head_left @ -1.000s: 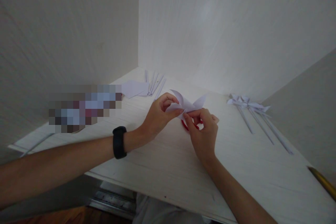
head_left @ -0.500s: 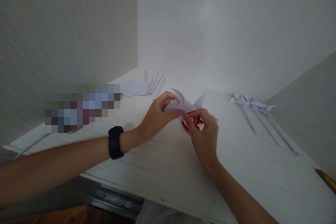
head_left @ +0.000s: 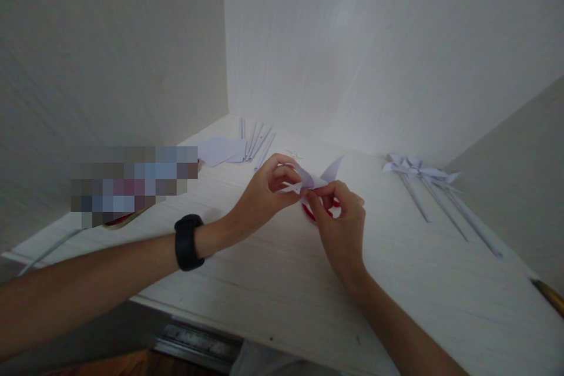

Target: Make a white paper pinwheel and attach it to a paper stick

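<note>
Between my two hands is a white paper pinwheel head (head_left: pixel 315 179), its pointed blades bent up and curled. My left hand (head_left: pixel 268 188) pinches it from the left, thumb and fingers closed on the paper near the middle. From the right, my right hand (head_left: pixel 341 211) grips the same paper close to the centre with thumb and forefinger. Their fingertips nearly meet and hide the centre. Behind and below the paper, red-handled scissors (head_left: pixel 311 212) lie on the table, mostly covered by my right hand.
On the right lie several finished paper pinwheels (head_left: pixel 420 173) on rolled paper sticks. Several loose paper sticks (head_left: pixel 259 141) and flat paper sheets (head_left: pixel 218 150) rest at the back left. A blurred-out object (head_left: pixel 136 185) stands at the left. Walls bound the white table (head_left: pixel 264 282).
The left hand's fingers have turned the paper, so its left blade now lies folded lower toward the centre. The view has shifted slightly; my right hand keeps its grip.
</note>
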The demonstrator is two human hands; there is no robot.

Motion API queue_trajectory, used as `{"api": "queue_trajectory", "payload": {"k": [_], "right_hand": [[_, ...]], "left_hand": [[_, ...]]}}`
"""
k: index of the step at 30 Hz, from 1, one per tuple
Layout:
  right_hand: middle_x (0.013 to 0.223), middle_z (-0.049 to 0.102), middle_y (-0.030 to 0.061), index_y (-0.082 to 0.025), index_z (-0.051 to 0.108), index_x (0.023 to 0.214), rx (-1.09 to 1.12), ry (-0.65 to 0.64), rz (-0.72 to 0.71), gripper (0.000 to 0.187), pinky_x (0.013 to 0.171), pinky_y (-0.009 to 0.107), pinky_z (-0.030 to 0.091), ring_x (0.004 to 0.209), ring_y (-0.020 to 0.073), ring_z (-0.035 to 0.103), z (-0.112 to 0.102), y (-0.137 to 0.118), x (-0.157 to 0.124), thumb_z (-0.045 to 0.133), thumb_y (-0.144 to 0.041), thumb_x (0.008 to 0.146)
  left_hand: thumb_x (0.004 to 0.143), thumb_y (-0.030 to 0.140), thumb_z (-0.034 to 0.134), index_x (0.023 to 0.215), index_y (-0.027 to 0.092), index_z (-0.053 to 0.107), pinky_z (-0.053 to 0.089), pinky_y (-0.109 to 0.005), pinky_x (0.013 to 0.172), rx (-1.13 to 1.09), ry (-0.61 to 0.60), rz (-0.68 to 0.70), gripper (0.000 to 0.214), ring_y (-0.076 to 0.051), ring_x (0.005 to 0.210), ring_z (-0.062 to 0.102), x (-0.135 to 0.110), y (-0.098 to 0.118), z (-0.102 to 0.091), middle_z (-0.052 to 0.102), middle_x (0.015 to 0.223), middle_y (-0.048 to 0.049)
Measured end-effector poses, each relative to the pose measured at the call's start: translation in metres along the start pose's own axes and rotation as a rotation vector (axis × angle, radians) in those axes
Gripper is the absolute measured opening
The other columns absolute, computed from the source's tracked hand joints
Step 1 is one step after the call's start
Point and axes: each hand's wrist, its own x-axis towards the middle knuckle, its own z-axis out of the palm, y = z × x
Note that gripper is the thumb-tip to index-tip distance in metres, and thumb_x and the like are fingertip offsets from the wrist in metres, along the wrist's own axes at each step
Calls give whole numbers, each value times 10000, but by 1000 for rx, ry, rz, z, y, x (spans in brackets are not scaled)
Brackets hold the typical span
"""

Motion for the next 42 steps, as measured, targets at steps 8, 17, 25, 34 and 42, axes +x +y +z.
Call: {"api": "queue_trajectory", "payload": {"k": [8,17,25,34,42], "right_hand": [[826,580,15,-193,513,849,205,-3,244,333,711,323,422,749,154,530,6,8,5,695,-396,659],[839,639,39,-180,595,902,563,-268,354,273,634,285,467,745,162,581,6,10,9,650,-351,696],[849,658,53,-163,635,905,570,-285,395,291,674,302,471,764,174,588,3,9,9,651,-357,689],[870,665,63,-154,639,894,510,-273,364,284,731,305,453,800,183,587,2,13,10,648,-340,679],[766,636,36,-142,623,816,525,-267,464,260,621,256,409,673,140,543,1,6,10,641,-338,646]], "left_hand": [[632,202,711,852,182,517,407,-188,570,-13,108,-69,294,-85,615,536,4,-5,-2,596,720,40],[632,211,725,863,189,495,399,-181,533,-17,62,-73,327,-90,597,557,1,-6,-2,616,710,35],[678,259,692,875,180,469,363,-159,492,93,47,-22,308,-57,534,507,0,-10,-6,591,665,49],[677,231,679,830,173,470,395,-166,537,117,54,-7,266,-60,575,520,-1,-10,-5,574,676,56],[654,204,698,734,154,485,452,-216,685,34,-46,27,233,-94,718,555,1,-13,-6,561,749,15]]}}
